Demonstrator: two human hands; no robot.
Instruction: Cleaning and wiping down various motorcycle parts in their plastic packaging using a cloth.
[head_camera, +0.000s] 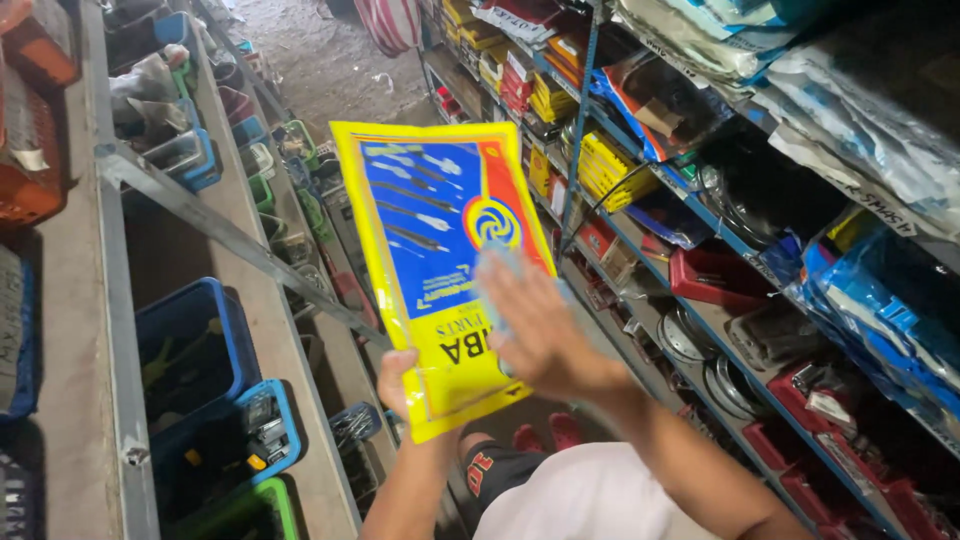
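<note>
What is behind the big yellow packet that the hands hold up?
Behind the yellow packet, held by the left hand with the right hand on its front, lies the dirt aisle floor between shelves. Whatever floor and shelf bins sit directly behind it are covered.

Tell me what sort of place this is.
Probably a spare-parts or hardware storeroom. Metal shelving on the right is packed with packaged goods, blue bins of small parts line the left racks, and the left hand holds up a yellow packet while the right hand rests on it.
</note>
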